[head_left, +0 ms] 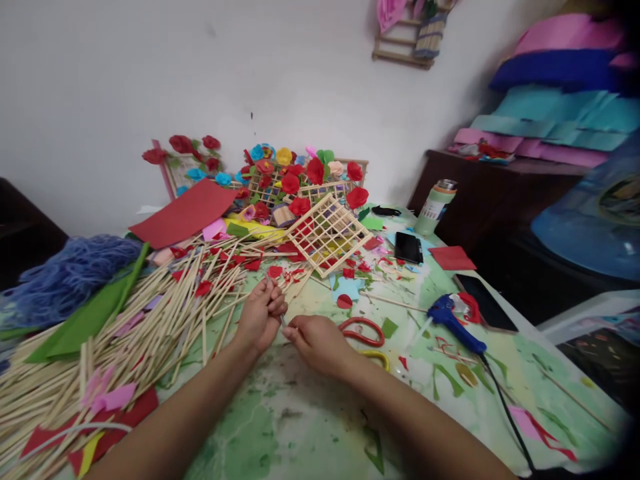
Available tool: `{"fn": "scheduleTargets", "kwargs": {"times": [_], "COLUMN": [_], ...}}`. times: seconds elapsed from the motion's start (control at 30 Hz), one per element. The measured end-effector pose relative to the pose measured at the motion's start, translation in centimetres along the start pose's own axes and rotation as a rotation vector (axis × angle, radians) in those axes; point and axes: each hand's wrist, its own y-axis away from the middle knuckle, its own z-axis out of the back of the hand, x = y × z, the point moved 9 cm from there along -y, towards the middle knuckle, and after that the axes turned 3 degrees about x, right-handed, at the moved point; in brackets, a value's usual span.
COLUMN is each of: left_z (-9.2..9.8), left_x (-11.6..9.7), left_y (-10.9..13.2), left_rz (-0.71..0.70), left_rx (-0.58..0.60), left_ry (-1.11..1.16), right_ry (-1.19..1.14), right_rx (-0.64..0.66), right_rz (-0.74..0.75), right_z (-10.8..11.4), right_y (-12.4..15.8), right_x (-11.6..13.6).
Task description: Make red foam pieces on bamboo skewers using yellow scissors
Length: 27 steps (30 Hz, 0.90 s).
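Observation:
My left hand (264,310) is closed in a loose fist above the middle of the table, fingers curled inward. Close beside it, my right hand (315,341) pinches with thumb and forefinger. A thin pale strand (284,320) shows in the small gap between both hands; its kind is too small to make out. Just right of my right hand lie a red scissor handle (364,331) and a yellow handle loop (377,359), partly hidden by the wrist. Beyond my hands, a wooden stick lattice (330,235) leans against red paper flowers (300,206).
Bamboo sticks (170,307) heap up at left, near blue yarn (75,273) and red sheet (185,212). At right are a blue glue gun (456,322) with a cord, two phones (485,302) (409,247) and a bottle (436,207). Paper scraps litter the table (240,427).

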Motion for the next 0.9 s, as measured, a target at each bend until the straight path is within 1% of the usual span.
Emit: {"fn": "scheduleTargets", "kwargs": {"times": [0.03,0.1,0.13,0.2,0.23,0.27,0.33,0.43,0.53,0.67,0.77,0.9], "left_z": [0.2,0.4,0.5,0.5,0.5,0.5,0.6,0.7,0.7,0.6,0.5,0.5], "left_x": [-0.3,-0.8,-0.9,-0.6,-0.3,0.1,0.6,0.9,1.1,1.3,1.6,1.9], "left_y": [-0.2,-0.4,-0.4,-0.4,-0.3,-0.3,-0.2,-0.3,-0.3,-0.2,-0.1,-0.1], "left_rz": [-0.014,-0.034,-0.035,-0.018,-0.005,0.007,0.01,-0.009,-0.015,-0.001,0.022,0.043], "left_rx": [0.0,-0.002,-0.005,-0.016,-0.023,-0.028,-0.036,-0.029,-0.014,-0.001,0.001,-0.006], "left_ry": [0.004,-0.002,-0.006,-0.009,-0.01,-0.013,-0.025,-0.043,-0.05,-0.059,-0.055,-0.048], "right_ry": [0.082,0.257,0.338,0.47,0.492,0.505,0.51,0.492,0.475,0.464,0.469,0.483], "right_rx": [-0.013,-0.083,-0.124,-0.156,-0.156,-0.153,-0.127,-0.075,-0.049,-0.054,-0.081,-0.147], "right_rz": [-0.018,-0.161,-0.272,-0.563,-0.639,-0.688,-0.779,-0.878,-0.936,-0.96,-0.959,-0.956], "right_z": [1.2,4.4,6.2,9.4,10.5,11.5,12.6,13.0,12.4,11.9,12.5,14.3], "right_y": [0.0,-0.1,-0.1,0.6,0.8,1.0,1.4,2.3,3.0,3.4,3.5,3.7], "right_x": [-0.6,-3.5,-5.5,-10.4,-12.4,-14.2,-17.3,-20.7,-22.6,-23.4,-23.4,-22.9]}}
